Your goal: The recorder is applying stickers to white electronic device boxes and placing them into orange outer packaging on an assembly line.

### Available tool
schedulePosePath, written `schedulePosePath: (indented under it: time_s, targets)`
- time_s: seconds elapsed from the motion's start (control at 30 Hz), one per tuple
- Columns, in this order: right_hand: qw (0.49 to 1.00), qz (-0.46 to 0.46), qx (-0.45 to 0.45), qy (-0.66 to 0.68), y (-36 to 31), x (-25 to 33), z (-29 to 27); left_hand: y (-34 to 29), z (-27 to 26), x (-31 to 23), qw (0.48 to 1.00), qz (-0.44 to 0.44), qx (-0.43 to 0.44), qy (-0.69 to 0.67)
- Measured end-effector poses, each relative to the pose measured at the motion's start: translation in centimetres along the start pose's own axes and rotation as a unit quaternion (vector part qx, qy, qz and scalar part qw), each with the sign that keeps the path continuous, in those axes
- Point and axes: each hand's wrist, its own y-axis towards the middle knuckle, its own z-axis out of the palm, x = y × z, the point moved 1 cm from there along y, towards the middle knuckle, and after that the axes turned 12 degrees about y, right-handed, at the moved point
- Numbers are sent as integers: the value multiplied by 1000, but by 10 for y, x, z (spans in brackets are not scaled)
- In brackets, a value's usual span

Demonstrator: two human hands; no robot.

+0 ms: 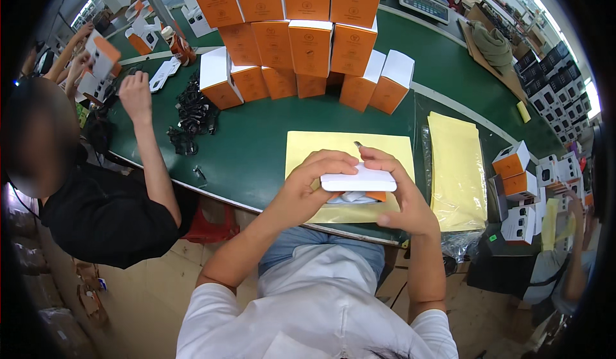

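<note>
A white flat box-like piece is held level between my two hands, above a yellow sheet on the green table. My left hand grips its left end, fingers over the top and thumb beneath. Around the right end curl the fingers of my right hand, its thumb held apart below. Just under the white piece show an orange edge and some crumpled pale material; whether they belong to it I cannot tell.
Orange-and-white boxes stand stacked across the table. Left of them lies a heap of black cables. A stack of yellow sheets in clear plastic lies to my right. A co-worker in black sits at left, with an arm over the table.
</note>
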Motion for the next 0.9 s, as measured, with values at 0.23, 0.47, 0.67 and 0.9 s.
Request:
schedulePosePath:
  time_s: [0.23, 0.47, 0.67, 0.9]
  targets:
    - [996, 36, -58, -64, 3, 8, 11, -7, -10, 3, 984, 63, 33, 165]
    - [985, 6, -42, -167, -2, 9, 9, -7, -15, 4, 972, 113, 50, 201]
    - [976, -17, -22, -215, -3, 9, 9, -4, -19, 4, 948, 176, 46, 263]
    - [974, -22, -33, -221, -6, 8, 11, -4, -18, -1, 938, 181, 52, 293]
